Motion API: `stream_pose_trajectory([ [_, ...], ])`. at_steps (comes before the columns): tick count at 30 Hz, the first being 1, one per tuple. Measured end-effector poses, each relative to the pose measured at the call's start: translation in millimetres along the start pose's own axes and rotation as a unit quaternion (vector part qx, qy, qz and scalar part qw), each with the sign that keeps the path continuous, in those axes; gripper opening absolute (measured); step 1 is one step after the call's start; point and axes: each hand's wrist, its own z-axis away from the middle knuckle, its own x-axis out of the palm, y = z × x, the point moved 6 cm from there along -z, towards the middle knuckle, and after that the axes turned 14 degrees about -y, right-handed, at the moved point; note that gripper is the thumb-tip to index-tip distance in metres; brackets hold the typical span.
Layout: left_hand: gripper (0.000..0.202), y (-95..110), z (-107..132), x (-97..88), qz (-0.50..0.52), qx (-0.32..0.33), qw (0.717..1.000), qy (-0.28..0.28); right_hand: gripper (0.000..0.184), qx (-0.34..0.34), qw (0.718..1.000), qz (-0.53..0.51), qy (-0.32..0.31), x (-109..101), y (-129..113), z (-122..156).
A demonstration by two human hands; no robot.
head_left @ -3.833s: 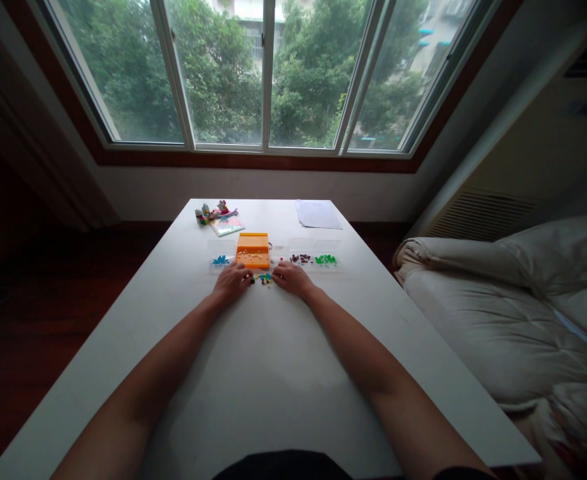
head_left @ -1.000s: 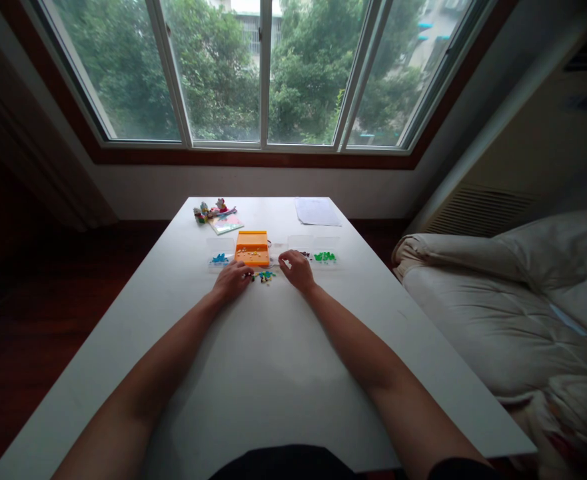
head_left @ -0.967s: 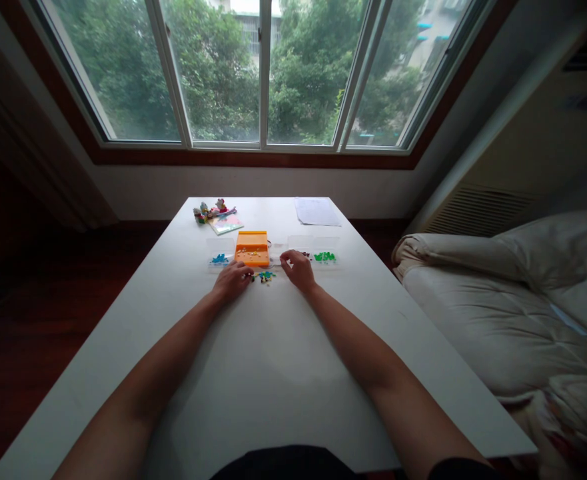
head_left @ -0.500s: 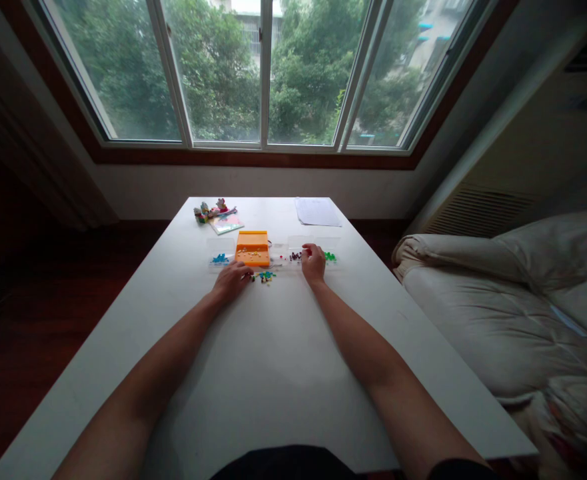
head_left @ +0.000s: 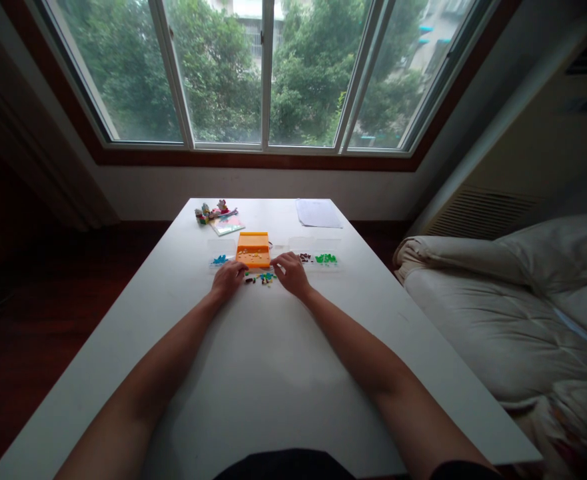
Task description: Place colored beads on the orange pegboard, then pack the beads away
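Observation:
An orange tray (head_left: pixel 253 250) holding tiny pieces sits mid-table on the white table (head_left: pixel 268 373). My left hand (head_left: pixel 228 277) rests just below its left corner, fingers curled, touching the tray's front edge. My right hand (head_left: pixel 289 272) lies to the tray's right, fingers bent and pinched near a small heap of mixed coloured pieces (head_left: pixel 259 278) between both hands. What the fingers hold is too small to make out. Clear trays hold blue pieces (head_left: pixel 219 260), dark pieces (head_left: pixel 305 257) and green pieces (head_left: pixel 326 258).
Small toy figures (head_left: pixel 212 212) and a booklet (head_left: pixel 227 225) lie at the far left of the table, a sheet of paper (head_left: pixel 317 213) at the far right. A padded white sofa (head_left: pixel 518 300) stands right of the table. A window is behind.
My right hand went out to the dark and green pieces on the right, then came back beside the orange tray. My left hand shifted slightly up to the tray's front corner.

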Motion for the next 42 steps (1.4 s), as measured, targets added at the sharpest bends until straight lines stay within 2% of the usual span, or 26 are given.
stream_pose_trajectory([
  [5, 0.021, -9, 0, -4.0, 0.011, -0.041, 0.999, 0.034, 0.023, -0.111, 0.987, 0.035, -0.113, 28, -43, 1],
  [10, 0.023, -16, 2, -5.8, 0.001, -0.072, 0.996, 0.050, 0.036, -0.126, 0.970, 0.085, -0.190, 53, -50, 7],
  [16, 0.026, -26, 1, -4.5, -0.003, -0.122, 0.991, 0.060, 0.034, -0.143, 0.962, 0.100, -0.208, 58, -50, 10],
  [25, 0.025, -25, 0, -1.1, -0.010, -0.106, 0.994, 0.035, 0.035, -0.154, 0.964, 0.098, -0.194, 59, -45, 8],
  [29, 0.024, -25, -1, -0.5, -0.011, -0.102, 0.994, 0.027, 0.038, -0.144, 0.973, 0.077, -0.166, 56, -41, 5],
  [32, 0.023, -24, -1, -0.3, -0.004, -0.094, 0.995, 0.027, 0.038, -0.113, 0.984, 0.061, -0.124, 44, -33, 3],
  [37, 0.021, -21, -2, 2.5, 0.016, -0.075, 0.997, 0.009, 0.035, 0.009, 0.999, 0.032, -0.012, 12, -3, 0],
  [42, 0.016, -18, -1, 2.0, 0.018, -0.066, 0.998, 0.000, 0.033, 0.129, 0.986, 0.017, 0.104, -8, 32, 6],
])
